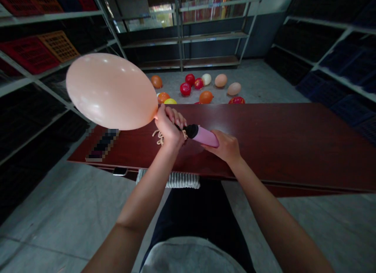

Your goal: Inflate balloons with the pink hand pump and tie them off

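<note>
A large peach balloon is blown up and floats over the left part of the dark red table. My left hand is closed around the balloon's neck where it meets the black nozzle of a pink hand pump. My right hand grips the pump's pink barrel from below and behind. Under my left hand, a small pile of pale loose rubber bands or uninflated balloons lies on the table.
A blurred-out dark flat object lies on the table's left end. Several inflated balloons, red, orange, yellow and peach, lie on the floor beyond the table. Metal shelves with crates line both sides and the back. A white ribbed cloth hangs at the table's near edge.
</note>
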`<state>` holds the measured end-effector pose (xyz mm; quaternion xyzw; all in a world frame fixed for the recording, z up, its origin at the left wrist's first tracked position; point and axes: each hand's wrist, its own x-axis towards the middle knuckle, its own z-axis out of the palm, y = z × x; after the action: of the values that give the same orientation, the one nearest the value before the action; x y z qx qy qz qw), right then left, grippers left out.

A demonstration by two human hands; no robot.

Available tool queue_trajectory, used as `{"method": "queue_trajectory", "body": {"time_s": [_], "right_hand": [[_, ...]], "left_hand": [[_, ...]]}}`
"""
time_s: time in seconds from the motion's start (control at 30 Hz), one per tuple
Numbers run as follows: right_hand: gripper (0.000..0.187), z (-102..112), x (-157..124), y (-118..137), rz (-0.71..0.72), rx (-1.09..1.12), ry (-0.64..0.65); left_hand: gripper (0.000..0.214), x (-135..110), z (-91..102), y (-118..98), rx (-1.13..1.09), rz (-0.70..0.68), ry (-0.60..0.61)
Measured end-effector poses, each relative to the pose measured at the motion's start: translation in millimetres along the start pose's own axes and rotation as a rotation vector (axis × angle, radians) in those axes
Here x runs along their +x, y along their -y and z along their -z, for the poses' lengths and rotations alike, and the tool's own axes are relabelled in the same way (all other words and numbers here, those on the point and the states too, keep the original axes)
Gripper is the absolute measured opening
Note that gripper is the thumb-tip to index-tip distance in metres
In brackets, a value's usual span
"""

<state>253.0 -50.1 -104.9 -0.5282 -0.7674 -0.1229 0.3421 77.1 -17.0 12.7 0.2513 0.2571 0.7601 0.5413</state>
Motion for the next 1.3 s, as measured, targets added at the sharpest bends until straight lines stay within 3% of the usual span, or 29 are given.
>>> {"method": "queue_trajectory", "body": {"time_s": [0.33, 0.53, 0.93, 1.3], "right_hand": [[0.053, 3, 1, 5, 0.064, -0.005, -0.003], [0.053, 0, 1, 2, 0.018, -0.041, 0.013], [0.056, -4, 2, -5, -0.078, -0.072, 0.008], [0.055, -3, 0, -3, -0.013, -0.009, 0.002]], "left_hand": [[0.059, -2, 11.7, -16, -0.051, -0.046, 0.023], [0.058, 2, 5.3, -5, -0.005, -0.055, -0.059], [0.055, 11, -3.5, 33, -0.012, -0.008, -0.012], [0.055, 6, 2.1, 11, -0.011, -0.045, -0.024]]}}
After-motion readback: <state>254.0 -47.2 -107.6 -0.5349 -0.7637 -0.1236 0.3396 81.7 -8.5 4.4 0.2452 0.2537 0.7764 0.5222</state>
